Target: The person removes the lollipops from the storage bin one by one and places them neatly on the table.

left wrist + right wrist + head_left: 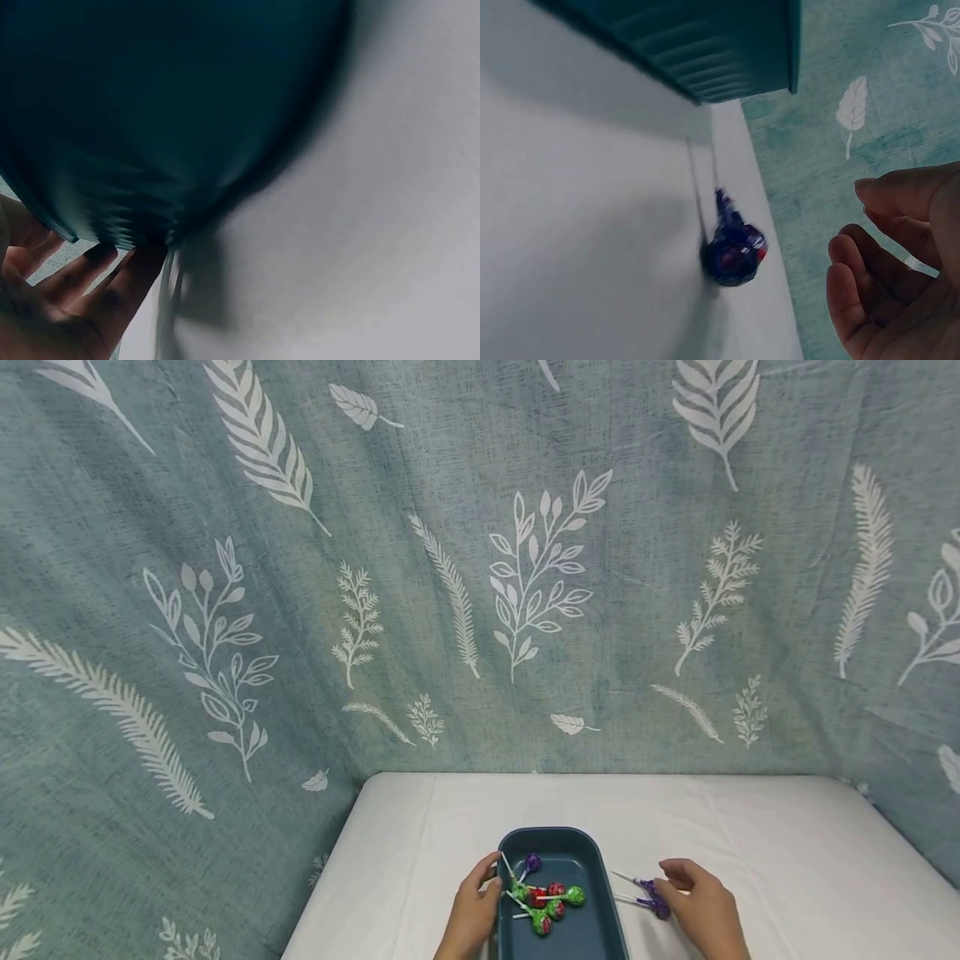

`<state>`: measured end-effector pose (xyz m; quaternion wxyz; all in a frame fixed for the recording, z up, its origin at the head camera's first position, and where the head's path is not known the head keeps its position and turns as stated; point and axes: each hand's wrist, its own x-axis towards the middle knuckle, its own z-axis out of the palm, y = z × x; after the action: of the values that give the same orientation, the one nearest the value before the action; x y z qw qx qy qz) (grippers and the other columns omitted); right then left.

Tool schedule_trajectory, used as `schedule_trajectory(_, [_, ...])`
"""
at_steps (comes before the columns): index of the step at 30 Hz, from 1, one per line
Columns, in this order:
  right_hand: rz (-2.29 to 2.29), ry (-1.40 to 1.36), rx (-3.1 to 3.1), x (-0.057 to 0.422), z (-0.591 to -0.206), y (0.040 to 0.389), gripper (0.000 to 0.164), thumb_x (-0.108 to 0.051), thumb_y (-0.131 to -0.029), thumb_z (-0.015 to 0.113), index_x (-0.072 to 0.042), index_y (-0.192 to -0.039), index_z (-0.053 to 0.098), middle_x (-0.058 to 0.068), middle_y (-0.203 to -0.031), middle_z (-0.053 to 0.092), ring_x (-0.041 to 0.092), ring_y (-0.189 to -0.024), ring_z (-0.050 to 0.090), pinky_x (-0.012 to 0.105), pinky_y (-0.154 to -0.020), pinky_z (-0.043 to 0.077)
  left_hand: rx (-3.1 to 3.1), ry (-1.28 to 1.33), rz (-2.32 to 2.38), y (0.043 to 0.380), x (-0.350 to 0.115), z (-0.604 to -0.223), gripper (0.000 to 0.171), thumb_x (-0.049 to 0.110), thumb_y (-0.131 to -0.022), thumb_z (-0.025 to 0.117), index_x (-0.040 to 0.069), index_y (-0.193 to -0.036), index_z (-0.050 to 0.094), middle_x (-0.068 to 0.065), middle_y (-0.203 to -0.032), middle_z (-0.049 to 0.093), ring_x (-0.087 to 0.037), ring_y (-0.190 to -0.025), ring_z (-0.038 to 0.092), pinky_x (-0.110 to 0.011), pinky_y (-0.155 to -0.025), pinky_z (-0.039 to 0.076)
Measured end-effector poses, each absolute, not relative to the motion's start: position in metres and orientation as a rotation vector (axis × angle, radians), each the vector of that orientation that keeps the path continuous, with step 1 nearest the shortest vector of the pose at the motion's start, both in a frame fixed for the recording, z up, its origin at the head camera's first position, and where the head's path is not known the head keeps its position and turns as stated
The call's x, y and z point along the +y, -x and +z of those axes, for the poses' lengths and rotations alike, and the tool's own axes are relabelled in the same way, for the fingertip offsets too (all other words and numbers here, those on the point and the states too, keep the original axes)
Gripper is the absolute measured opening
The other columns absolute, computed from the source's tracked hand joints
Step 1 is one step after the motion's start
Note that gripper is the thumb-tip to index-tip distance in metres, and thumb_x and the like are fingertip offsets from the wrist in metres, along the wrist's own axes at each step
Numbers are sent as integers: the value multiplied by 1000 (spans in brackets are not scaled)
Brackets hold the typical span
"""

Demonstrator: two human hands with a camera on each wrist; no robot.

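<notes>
A dark blue tray [576,939] stands on the white-covered table with several lollipops in it: a purple one [532,862], plus green and red ones [574,896]. At its left side my left hand [474,906] touches the outer wall, thumb and fingertips close to the rim; the left wrist view shows straight fingers [124,289] against the ribbed wall. Two purple lollipops [660,907] lie right of the tray, white sticks towards it. My right hand [701,906] hovers beside them with bent fingers, and in the right wrist view a gap separates thumb and fingers, nothing between them.
The white cloth [420,827] covers the table around the tray. Behind and to the left hangs a blue-green curtain [450,460] with white leaf prints, right at the table's back edge.
</notes>
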<state>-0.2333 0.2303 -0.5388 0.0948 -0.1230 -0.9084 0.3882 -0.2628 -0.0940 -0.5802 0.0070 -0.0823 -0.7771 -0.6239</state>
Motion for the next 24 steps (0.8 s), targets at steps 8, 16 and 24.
schedule_trajectory(8, [1169,272,-2621,210,-520,237,30,-14,-88,74,4,-112,69,17,-99,73,36,-95,69,56,-87,52,-2438,262,-1944,262,-94,-579,42,5,-101,55,0,-143,54,-24,-127,64,-37,-106,68,-50,-89,54])
schedule_trajectory(16, [1231,163,-2576,189,-502,242,28,-15,-90,73,1,-112,71,14,-102,73,32,-96,69,49,-86,55,-2404,280,-1964,264,-93,-582,42,2,-101,53,-2,-143,53,-27,-128,63,-39,-108,67,-53,-91,53])
schedule_trajectory(24, [1298,57,-2577,172,-495,249,24,-14,-91,73,-2,-112,72,13,-104,73,29,-97,69,45,-85,57,-2406,281,-1973,264,-93,-581,42,2,-101,53,-4,-142,52,-26,-127,63,-38,-109,67,-52,-91,53])
